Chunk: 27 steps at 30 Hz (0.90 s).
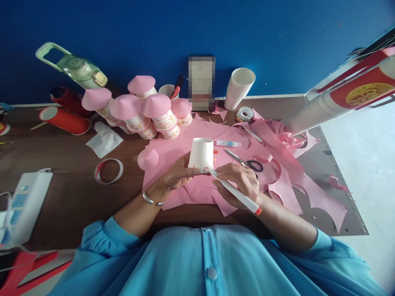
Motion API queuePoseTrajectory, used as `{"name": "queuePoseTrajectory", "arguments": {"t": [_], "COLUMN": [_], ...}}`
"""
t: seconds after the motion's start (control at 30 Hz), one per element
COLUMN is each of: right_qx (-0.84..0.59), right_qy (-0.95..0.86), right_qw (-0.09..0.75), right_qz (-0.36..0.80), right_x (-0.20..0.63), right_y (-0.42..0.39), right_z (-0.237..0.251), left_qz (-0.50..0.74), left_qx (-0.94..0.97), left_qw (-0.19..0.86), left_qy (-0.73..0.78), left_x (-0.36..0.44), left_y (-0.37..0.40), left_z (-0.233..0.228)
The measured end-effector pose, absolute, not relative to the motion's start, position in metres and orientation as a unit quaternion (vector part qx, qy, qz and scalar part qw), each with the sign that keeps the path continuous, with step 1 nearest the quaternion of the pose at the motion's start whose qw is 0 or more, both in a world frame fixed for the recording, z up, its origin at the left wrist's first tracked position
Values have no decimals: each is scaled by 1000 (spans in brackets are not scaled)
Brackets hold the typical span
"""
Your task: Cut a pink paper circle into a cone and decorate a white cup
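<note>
My left hand (179, 174) grips a white paper cup (201, 153) near its rim, the cup turned upside down. A few short red marks show on the cup close to that rim. In my right hand (242, 183) is a white marker (239, 194) with a red end, its tip at the cup's lower edge. Pink paper (197, 193) lies beneath both hands. Just beyond my right hand are scissors (243, 160) with dark handles and a glue stick (228, 143). A small pink paper cone (148, 159) sits left of the cup.
Decorated cups with pink cone tops (156, 107) stand at the back left. A stack of white cups (239, 88) and a tape roll (245, 114) are behind. Pink scraps (321, 201) spread right. Leftward lie another tape roll (108, 171), a red cup (66, 120) and a power strip (29, 205).
</note>
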State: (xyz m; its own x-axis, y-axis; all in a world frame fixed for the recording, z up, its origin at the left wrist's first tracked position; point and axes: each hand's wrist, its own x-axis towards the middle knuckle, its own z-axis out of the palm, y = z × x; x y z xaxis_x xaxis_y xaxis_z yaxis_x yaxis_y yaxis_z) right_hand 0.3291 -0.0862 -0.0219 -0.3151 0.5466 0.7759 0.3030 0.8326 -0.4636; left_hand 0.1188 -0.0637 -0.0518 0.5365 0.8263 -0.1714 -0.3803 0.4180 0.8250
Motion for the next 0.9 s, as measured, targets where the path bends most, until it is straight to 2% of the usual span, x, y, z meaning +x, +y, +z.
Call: {"name": "queuePoseTrajectory", "arguments": {"t": [0.33, 0.6, 0.9], "right_qx": [-264, -258, -264], "right_qy": [-812, -808, -812], "right_qw": [511, 523, 514], "right_qz": [97, 82, 88], "right_x": [330, 330, 331], "right_y": [-87, -87, -87], "right_z": [-21, -20, -19], "left_qz": [382, 432, 426], "left_qx": [369, 273, 304], "left_qw": [795, 823, 806], "left_qy": [293, 247, 276], "left_x": [119, 116, 115], "left_y": [-64, -62, -64], "left_z": [-53, -53, -59]}}
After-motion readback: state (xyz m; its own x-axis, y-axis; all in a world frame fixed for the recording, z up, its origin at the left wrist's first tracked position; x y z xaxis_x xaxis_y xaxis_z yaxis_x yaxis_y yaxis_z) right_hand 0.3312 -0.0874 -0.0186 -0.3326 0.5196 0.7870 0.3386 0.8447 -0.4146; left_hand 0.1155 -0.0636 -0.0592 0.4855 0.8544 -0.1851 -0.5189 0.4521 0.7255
